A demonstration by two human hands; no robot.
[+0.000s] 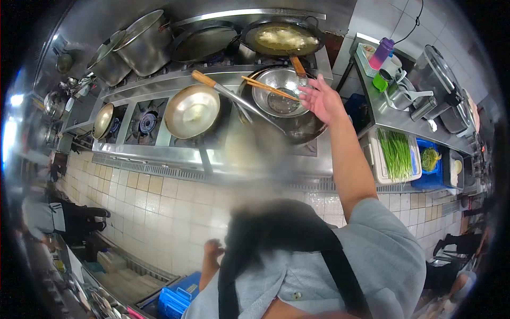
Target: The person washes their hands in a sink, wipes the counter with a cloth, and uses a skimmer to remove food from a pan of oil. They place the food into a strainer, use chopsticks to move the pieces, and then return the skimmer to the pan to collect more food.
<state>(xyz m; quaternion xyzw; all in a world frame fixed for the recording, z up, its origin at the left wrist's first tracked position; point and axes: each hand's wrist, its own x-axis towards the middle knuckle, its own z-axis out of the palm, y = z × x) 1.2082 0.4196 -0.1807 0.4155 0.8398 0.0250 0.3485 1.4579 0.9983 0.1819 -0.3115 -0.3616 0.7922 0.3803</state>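
My right hand (pixel 321 101) is stretched over the stove, palm partly up and fingers apart, with nothing in it. Its fingertips are at the right rim of a round metal strainer bowl (pixel 264 97), which sits over a large dark wok (pixel 311 127). Long wooden chopsticks (pixel 271 89) lie across the bowl. Just above my fingers is a short wooden handle (pixel 297 66). Left of the bowl, a long metal tool with a wooden handle (pixel 204 78) slants over the wok. My left hand (pixel 213 249) hangs low by my side, fingers loosely curled, nothing showing in it.
Pale food fries in an oil-filled wok (pixel 287 40) at the back. A pan (pixel 192 111), a gas burner (pixel 147 123) and tall pots (pixel 142 45) stand leftward. Green stalks (pixel 394 154) lie right, below a steel counter (pixel 414 114). Other people (pixel 74 217) stand at the edges.
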